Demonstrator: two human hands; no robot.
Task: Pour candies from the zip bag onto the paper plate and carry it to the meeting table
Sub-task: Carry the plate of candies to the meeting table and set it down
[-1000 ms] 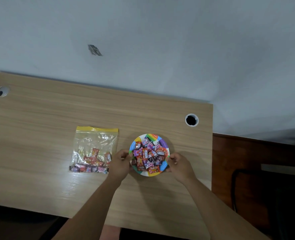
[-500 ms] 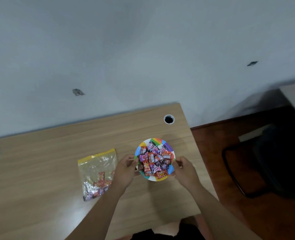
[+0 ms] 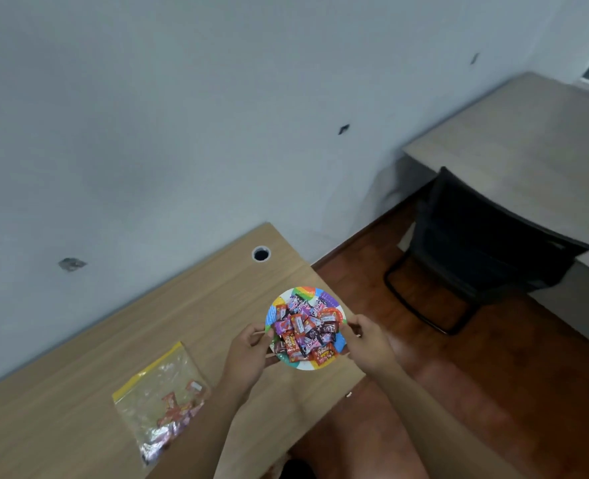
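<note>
A rainbow-rimmed paper plate [image 3: 309, 292] heaped with wrapped candies [image 3: 305, 328] is held between both hands, over the right end of the wooden desk [image 3: 78, 368]. My left hand [image 3: 248, 354] grips its left rim and my right hand [image 3: 365, 342] grips its right rim. The clear zip bag [image 3: 158, 382] with a yellow seal lies flat on the desk to the left, a few candies left inside it.
A second pale table [image 3: 528, 140] stands at the upper right against the grey wall, with a black chair [image 3: 476, 243] pushed up to it. Red-brown floor [image 3: 459, 375] lies between the two tables. A cable hole [image 3: 261, 253] marks the desk's far corner.
The view has swung to the right, bringing the second table and chair into sight. The plate, held in both hands, has shifted toward the desk's right edge, away from the bag.
</note>
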